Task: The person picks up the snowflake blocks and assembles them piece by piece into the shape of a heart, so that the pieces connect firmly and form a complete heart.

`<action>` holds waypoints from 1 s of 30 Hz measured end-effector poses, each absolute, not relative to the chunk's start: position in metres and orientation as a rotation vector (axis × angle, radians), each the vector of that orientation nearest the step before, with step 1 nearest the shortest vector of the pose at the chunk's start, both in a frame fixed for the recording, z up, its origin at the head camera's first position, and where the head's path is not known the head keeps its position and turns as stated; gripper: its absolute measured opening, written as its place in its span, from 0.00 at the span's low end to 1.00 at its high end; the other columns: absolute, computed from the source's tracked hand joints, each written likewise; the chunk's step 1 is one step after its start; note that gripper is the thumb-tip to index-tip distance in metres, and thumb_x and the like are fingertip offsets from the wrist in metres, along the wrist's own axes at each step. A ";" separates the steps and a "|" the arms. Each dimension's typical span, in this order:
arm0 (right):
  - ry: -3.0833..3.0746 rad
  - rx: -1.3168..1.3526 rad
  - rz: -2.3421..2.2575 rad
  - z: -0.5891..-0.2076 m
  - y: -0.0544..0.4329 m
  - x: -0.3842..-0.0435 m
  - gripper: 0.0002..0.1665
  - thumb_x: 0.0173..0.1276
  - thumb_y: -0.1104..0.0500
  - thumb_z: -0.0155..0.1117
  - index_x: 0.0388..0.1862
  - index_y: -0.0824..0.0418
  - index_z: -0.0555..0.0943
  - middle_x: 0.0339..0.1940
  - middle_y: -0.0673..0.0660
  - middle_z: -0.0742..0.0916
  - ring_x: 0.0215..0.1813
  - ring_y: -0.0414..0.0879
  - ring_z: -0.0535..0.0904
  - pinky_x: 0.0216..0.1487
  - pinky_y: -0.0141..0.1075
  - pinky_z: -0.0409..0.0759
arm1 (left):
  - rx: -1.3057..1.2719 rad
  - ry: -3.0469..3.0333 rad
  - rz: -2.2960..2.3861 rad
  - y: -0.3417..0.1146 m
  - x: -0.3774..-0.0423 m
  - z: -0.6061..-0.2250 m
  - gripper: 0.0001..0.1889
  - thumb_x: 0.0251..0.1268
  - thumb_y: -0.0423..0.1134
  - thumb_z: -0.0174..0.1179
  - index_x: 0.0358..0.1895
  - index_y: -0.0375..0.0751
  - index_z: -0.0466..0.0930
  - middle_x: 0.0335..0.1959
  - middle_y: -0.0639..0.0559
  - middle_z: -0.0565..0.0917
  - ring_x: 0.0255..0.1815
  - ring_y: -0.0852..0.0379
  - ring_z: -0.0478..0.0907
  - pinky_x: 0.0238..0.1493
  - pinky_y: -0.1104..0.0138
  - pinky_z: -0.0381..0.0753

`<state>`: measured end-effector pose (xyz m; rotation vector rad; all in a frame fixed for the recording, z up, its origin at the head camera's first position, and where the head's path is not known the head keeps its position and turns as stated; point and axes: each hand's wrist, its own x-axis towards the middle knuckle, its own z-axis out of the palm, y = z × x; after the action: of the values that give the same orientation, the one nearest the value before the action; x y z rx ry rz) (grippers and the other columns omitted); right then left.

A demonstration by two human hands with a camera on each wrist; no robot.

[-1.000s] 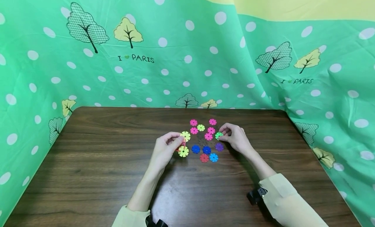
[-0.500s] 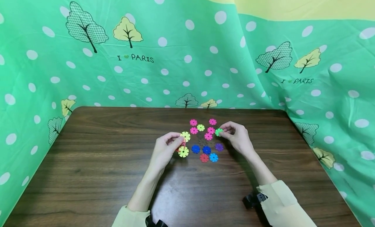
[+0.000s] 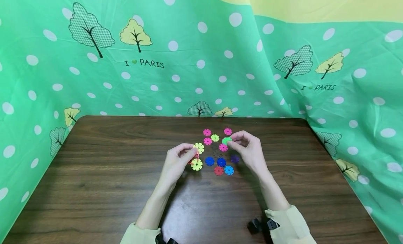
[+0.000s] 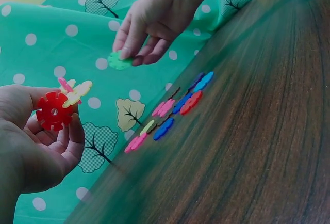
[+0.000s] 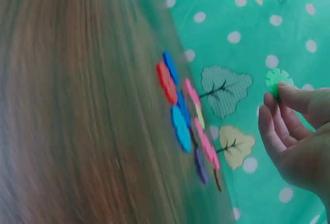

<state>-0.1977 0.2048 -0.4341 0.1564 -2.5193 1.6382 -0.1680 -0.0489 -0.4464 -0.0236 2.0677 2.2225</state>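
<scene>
My left hand (image 3: 177,163) pinches a small assembly of notched plastic building discs above the table. Two yellow discs (image 3: 197,164) in it face the head camera, and the left wrist view shows its red disc (image 4: 54,111) with pink and yellow pieces behind. Between the thumb and fingers of my right hand (image 3: 251,151) is a single green notched disc (image 3: 226,141), apart from the assembly. From the head it covers part of the loose pink discs (image 3: 223,147). The fingertips partly hide both held items.
On the brown wooden table (image 3: 104,174) lie loose discs: blue discs (image 3: 209,161), a red disc (image 3: 218,171), a light blue disc (image 3: 229,170), a purple disc (image 3: 234,159), a yellow-green disc (image 3: 215,138) and several brown ones. A green dotted cloth (image 3: 176,90) hangs behind.
The right hand has raised the green disc from beside the loose pieces and carried it left, over the pink discs. My left hand stays nearly still with its assembly.
</scene>
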 end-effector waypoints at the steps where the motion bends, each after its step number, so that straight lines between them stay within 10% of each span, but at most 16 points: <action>1: -2.506 0.158 1.663 -0.433 0.203 -0.196 0.10 0.68 0.60 0.74 0.44 0.63 0.85 0.38 0.52 0.87 0.37 0.45 0.86 0.42 0.26 0.83 | -0.020 2.067 2.223 -0.049 -0.168 -0.447 0.08 0.70 0.35 0.65 0.46 0.35 0.87 0.30 0.53 0.88 0.33 0.62 0.83 0.36 0.72 0.83; 30: -2.390 0.329 1.885 -0.437 0.162 -0.172 0.07 0.66 0.65 0.73 0.40 0.64 0.84 0.36 0.54 0.87 0.35 0.37 0.85 0.40 0.28 0.85 | -0.021 2.065 2.172 -0.047 -0.169 -0.451 0.09 0.70 0.37 0.65 0.45 0.34 0.87 0.30 0.55 0.87 0.32 0.63 0.82 0.38 0.72 0.82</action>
<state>-0.1717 0.1615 -0.4366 0.3293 -2.3901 1.8848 -0.1689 -0.0467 -0.4507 -0.0209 2.0653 2.1720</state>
